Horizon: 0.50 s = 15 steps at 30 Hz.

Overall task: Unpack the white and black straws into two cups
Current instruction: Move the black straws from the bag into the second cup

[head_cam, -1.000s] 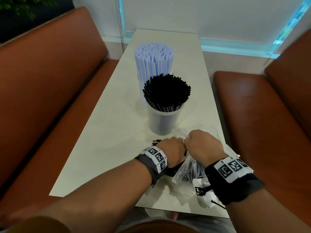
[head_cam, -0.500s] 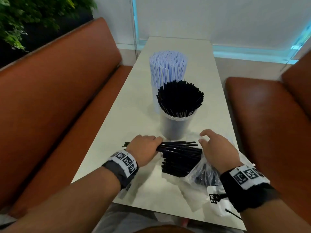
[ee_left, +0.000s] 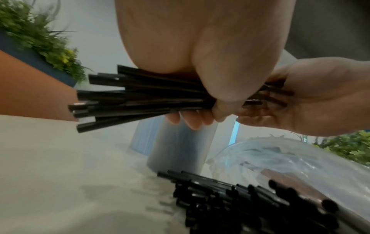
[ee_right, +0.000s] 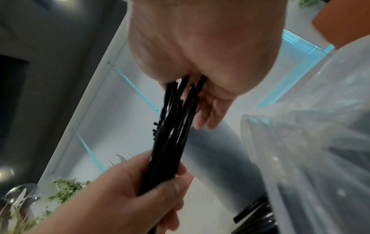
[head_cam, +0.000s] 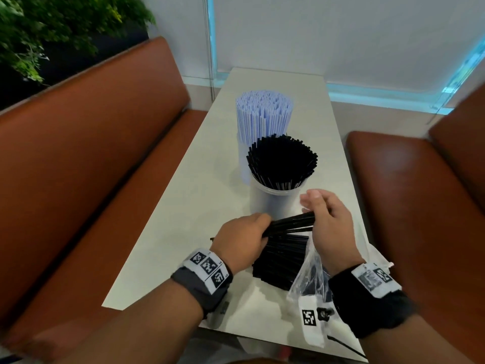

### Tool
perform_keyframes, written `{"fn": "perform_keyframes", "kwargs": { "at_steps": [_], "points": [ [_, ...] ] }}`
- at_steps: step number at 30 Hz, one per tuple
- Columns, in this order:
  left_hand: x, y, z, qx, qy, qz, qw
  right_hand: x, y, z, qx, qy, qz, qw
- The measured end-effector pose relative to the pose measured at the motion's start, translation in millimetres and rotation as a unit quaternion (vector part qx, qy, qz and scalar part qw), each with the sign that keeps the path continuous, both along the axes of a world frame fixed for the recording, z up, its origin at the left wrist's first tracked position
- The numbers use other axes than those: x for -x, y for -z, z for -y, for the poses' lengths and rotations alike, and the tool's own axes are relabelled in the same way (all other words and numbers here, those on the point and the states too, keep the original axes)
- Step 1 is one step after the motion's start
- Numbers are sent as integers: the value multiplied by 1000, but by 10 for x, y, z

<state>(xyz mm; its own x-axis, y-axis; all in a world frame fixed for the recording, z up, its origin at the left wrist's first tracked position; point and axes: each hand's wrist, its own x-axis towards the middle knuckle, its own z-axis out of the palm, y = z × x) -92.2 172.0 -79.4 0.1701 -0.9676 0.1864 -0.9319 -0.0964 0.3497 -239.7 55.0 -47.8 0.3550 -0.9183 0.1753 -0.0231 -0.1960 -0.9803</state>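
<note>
My left hand (head_cam: 244, 239) grips a bundle of black straws (head_cam: 291, 223) lifted just above the table, lying crosswise. The same bundle (ee_left: 140, 98) fans out past my left fingers (ee_left: 190, 120). My right hand (head_cam: 328, 219) has its open palm (ee_left: 310, 102) against the bundle's right end, fingers nearly straight (ee_right: 208, 110). A pile of loose black straws (head_cam: 283, 258) lies below, half out of a clear plastic bag (head_cam: 307, 279). Just beyond stands a clear cup (head_cam: 278, 203) full of black straws (head_cam: 282, 164). Behind it a cup (head_cam: 242, 158) is packed with white straws (head_cam: 263, 114).
The narrow pale table (head_cam: 183, 206) runs away from me between two brown benches, one on the left (head_cam: 91, 166) and one on the right (head_cam: 420, 206). A green plant (head_cam: 52, 27) stands behind the left bench. The wall closes the table's far end.
My left hand has lifted a handful of black straws off the pile. My right hand has left the bag and come up against the bundle's right end.
</note>
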Motion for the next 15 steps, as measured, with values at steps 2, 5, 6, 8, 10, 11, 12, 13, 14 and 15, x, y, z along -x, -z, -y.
{"fn": "perform_keyframes", "kwargs": {
  "at_steps": [2,5,6,8,10,11,12,13,14,15],
  "points": [
    [59,-72,74,6,-2,24,1000,20,20,24,19,10,11,1000],
    [202,-169,196,10,3,33,999,-33,53,-44,7,-86,-93,992],
    [244,-188,226,7,5,30,1000,-44,54,-62,2,-80,-99,992],
    [248,-224,254,10,-9,19,1000,-33,34,-52,-30,-25,-38,998],
    [152,-279,258,32,-42,-80,995,-3,3,-14,-116,5,44,992],
    [105,-331,256,53,-53,-177,981,7,-4,1,-157,2,63,986],
    [73,-402,259,87,-56,-282,954,8,-1,14,-188,-3,65,980],
    [65,-499,267,134,-56,-374,916,1,4,18,-217,-10,63,974],
    [75,-615,277,188,-57,-450,871,-15,9,14,-247,-17,62,967],
    [90,-728,287,242,-55,-517,819,-29,5,4,-282,-26,67,957]
  ]
}}
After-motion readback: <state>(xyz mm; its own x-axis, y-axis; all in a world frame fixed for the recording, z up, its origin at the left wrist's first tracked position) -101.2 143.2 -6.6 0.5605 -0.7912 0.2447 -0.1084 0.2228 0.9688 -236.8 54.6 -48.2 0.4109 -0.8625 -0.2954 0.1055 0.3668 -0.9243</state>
